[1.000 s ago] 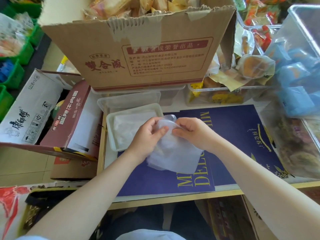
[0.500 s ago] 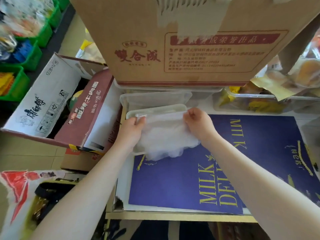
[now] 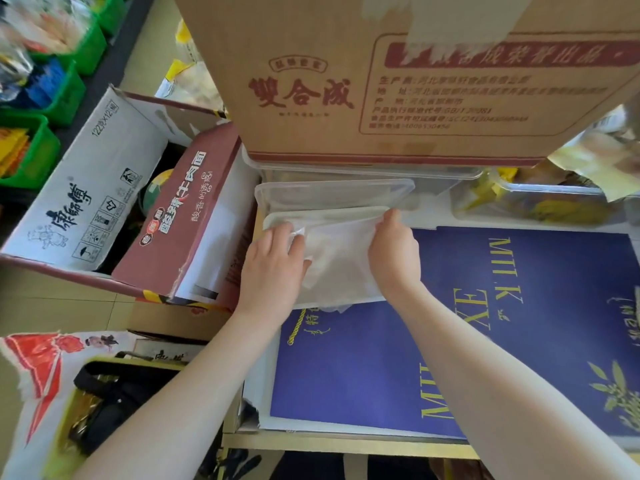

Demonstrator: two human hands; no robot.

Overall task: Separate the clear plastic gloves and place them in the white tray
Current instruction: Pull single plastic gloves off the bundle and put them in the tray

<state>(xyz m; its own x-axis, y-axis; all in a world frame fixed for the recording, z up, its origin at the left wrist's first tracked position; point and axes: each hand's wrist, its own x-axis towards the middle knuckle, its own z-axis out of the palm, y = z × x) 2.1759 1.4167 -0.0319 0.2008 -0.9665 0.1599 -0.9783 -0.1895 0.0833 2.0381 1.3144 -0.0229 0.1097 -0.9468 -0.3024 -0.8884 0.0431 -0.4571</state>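
A clear plastic glove (image 3: 341, 261) lies spread over the white tray (image 3: 325, 213) at the left end of the table. My left hand (image 3: 273, 265) pinches the glove's left edge, and a small corner of film sticks out between its fingers. My right hand (image 3: 394, 252) pinches the glove's upper right corner at the tray's far rim. The glove's lower edge hangs a little past the tray's near rim, onto the blue box. Other gloves lie under it in the tray, too blurred to tell apart.
A clear plastic container (image 3: 332, 192) stands just behind the tray, under a big cardboard box (image 3: 381, 81). A flat blue box (image 3: 485, 323) covers the table to the right. Open cartons (image 3: 114, 188) stand at the left and snack containers (image 3: 540, 206) at the back right.
Both hands carried the glove from above the blue box to the left, over the tray, and lowered it onto the tray. The view has moved closer.
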